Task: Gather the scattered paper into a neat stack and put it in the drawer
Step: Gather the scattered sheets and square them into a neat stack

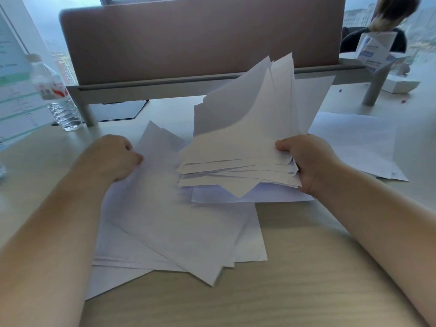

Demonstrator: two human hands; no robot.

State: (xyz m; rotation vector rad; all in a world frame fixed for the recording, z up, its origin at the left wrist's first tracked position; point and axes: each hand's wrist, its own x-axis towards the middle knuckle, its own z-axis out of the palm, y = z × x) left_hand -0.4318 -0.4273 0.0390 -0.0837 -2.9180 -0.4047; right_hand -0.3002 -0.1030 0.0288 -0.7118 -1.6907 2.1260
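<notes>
At a pale wooden desk (306, 267), a person's right hand (309, 161) gripped a thick, ragged bundle of white paper (240, 138) by its right edge, thumb on top and fingers curled beneath, the far ends of the sheets lifting and fanning toward a brown partition (188, 38). The left hand (113, 154) rested with curled fingers on the far left edge of a looser spread of sheets (177, 227) lying flat across the near middle of the desk; whether it pinched a sheet or merely pressed it could not be told. At least 2 more sheets (358, 142) lay apart on the right, and no drawer was in view. The paper looked light, thin and floppy, its smooth sheets likely to slide over each other and splay when held by 1 edge; a 2-handed hold on opposite long edges, then tapping the bundle square on the desk, seemed the surest grip. A water bottle (56, 95) stood at the far left.
</notes>
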